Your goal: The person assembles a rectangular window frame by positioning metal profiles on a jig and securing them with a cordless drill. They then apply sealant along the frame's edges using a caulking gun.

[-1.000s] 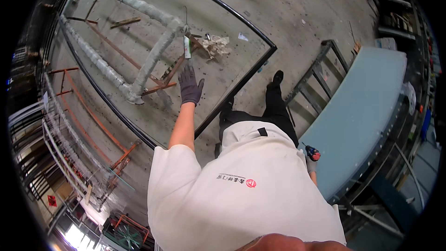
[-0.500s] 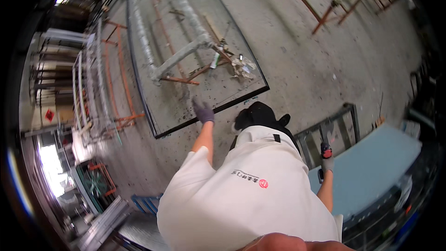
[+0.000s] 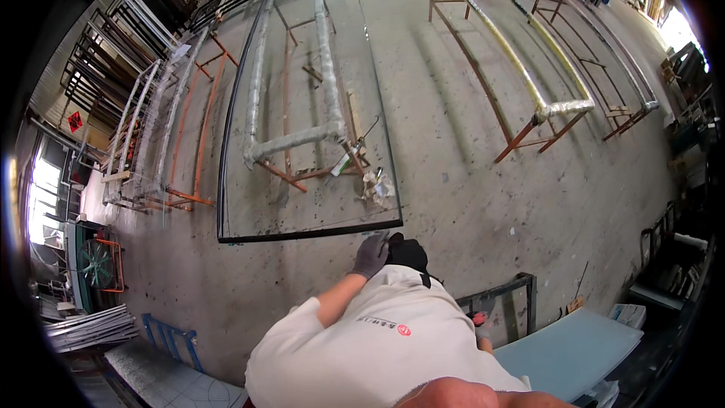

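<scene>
My left hand (image 3: pixel 371 255) wears a grey glove and hangs beside my dark trousers, just short of the near edge of a big glass pane (image 3: pixel 317 231). Its fingers stretch forward and hold nothing. The pane has a black border and rests on a padded rack (image 3: pixel 294 138) with rust-red legs. Low at my right side, my right hand (image 3: pixel 483 333), also gloved, is mostly hidden behind my shirt. It grips a small red and black tool (image 3: pixel 479 319), whose kind I cannot make out.
Right of me are a dark metal frame (image 3: pixel 531 306) and a pale blue-green panel (image 3: pixel 574 351). Another padded rack (image 3: pixel 559 108) stands far right. Orange-legged racks (image 3: pixel 198 151) and a green fan (image 3: pixel 97 264) are left. A tube (image 3: pixel 341 164) and crumpled paper (image 3: pixel 377 187) show near the padded rack.
My view has turned and lifted, showing more of the far floor. My left hand has drawn back from over the glass edge toward my body. My right hand has moved closer in to my side.
</scene>
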`<act>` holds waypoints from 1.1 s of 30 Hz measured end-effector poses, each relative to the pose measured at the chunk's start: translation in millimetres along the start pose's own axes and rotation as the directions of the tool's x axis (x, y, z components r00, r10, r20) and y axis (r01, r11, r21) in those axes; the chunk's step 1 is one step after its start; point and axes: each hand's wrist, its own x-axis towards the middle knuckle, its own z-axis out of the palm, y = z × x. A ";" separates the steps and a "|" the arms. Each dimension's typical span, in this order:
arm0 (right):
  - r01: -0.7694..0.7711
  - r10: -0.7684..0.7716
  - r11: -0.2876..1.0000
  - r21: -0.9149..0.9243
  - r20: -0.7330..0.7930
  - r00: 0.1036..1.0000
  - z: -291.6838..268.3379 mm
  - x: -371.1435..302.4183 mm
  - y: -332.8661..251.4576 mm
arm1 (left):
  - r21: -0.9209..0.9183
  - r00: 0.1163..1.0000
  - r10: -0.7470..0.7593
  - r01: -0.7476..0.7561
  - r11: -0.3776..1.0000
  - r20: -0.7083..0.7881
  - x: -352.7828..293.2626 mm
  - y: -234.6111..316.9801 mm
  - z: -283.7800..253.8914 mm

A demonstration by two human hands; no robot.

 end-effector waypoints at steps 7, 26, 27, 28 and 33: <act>-0.420 0.214 0.838 0.348 0.500 0.839 -113.2 11.0 -83.1 | -0.104 0.999 0.042 -0.038 0.994 0.033 60.0 28.8 -1.1; -0.441 0.325 0.876 0.193 0.441 0.837 -322.1 292.5 -93.3 | -0.438 0.972 0.172 -0.085 0.895 0.163 539.8 53.0 196.3; -0.433 0.314 0.882 0.184 0.456 0.833 -333.0 325.5 -99.9 | -0.407 0.965 0.159 -0.063 0.911 0.207 569.4 43.7 197.6; -0.415 0.296 0.893 0.173 0.469 0.832 -343.1 360.5 -106.7 | -0.372 0.956 0.148 -0.046 0.927 0.252 593.9 30.8 197.7; -0.334 0.216 0.931 0.146 0.515 0.829 -377.6 549.4 -141.8 | -0.093 0.817 -0.070 0.150 0.984 0.573 687.3 -41.0 199.5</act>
